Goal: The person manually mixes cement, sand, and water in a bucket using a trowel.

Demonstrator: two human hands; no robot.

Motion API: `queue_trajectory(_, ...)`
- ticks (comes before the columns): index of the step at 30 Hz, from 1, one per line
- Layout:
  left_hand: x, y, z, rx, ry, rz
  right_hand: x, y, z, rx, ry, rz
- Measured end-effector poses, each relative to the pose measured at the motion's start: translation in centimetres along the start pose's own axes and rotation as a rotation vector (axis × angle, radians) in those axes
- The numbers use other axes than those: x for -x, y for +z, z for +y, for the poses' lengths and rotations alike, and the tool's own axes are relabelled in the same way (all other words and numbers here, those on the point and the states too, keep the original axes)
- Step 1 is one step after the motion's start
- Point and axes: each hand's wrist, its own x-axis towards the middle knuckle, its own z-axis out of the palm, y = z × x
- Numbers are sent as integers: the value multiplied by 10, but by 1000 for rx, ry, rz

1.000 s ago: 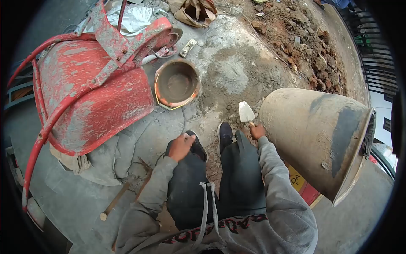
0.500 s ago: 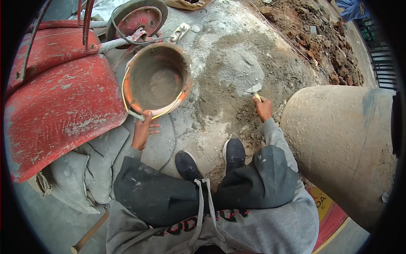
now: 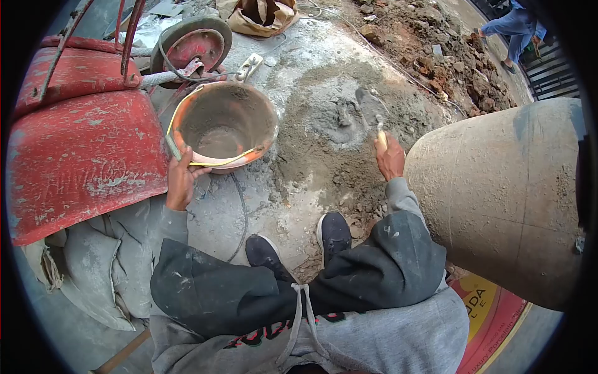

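- Left hand [image 3: 182,180]: fingers clamped on the handle grip of a round, cement-crusted orange bucket [image 3: 221,128].
- Right hand [image 3: 390,157]: closed around a pale-handled trowel [image 3: 372,108] at grainy grey mortar [image 3: 339,115].

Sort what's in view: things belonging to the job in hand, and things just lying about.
Likely the job:
- trowel, in the right hand
- bucket, left hand at its handle
- grey mix on the ground

Apparently just lying about:
- red wheelbarrow
- big barrel
- sacks
- rubble
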Motion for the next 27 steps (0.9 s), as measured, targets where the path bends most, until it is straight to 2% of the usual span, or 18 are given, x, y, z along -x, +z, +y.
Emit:
queue_trajectory(1,-4,-1,7,-77,-20,-39,-4,-2,6,1,157,-51)
queue_trajectory(2,-7,0,16,-154,-37,-77,-11,-1,17,0,159,-45)
queue_trajectory(4,-7,22,33,-205,-30,-76,-22,16,47,-30,466,-284)
queue_trajectory(5,-13,25,36,-304,-59,-108,-22,27,52,-38,462,-281)
queue_trajectory(7,-27,29,43,-449,-103,-176,-22,45,37,-479,835,-439)
queue_trajectory(8,-32,32,47,-454,-100,-173,-18,50,31,-485,833,-441)
queue_trajectory(10,-41,44,57,-533,-156,-183,-12,41,6,-238,365,-299)
queue_trajectory(11,-46,50,60,-530,-137,-175,-11,32,-12,-150,212,-316)
queue_trajectory(12,-56,52,60,-533,-146,-175,-9,27,-23,-150,218,-323)
queue_trajectory(14,-77,56,63,-545,-158,-175,-9,19,-36,23,65,-204)
queue_trajectory(16,-84,65,66,-532,-137,-154,-16,11,-30,45,48,-197)
queue_trajectory(18,-94,68,69,-570,-82,-131,-30,9,-16,-63,86,-58)
queue_trajectory(20,-97,68,66,-572,-64,-116,-61,22,13,-25,133,-38)
queue_trajectory(22,-101,70,63,-577,-41,-107,-90,32,32,-14,363,-253)
queue_trajectory(23,-104,70,60,-573,-32,-123,-92,39,34,-14,358,-256)
queue_trajectory(25,-105,69,64,-571,-18,-123,-99,55,27,-237,552,-465)
queue_trajectory(26,-107,71,65,-594,-23,-141,-100,60,26,-238,541,-467)
queue_trajectory(27,-108,74,65,-617,-33,-159,-95,66,32,-144,271,-358)
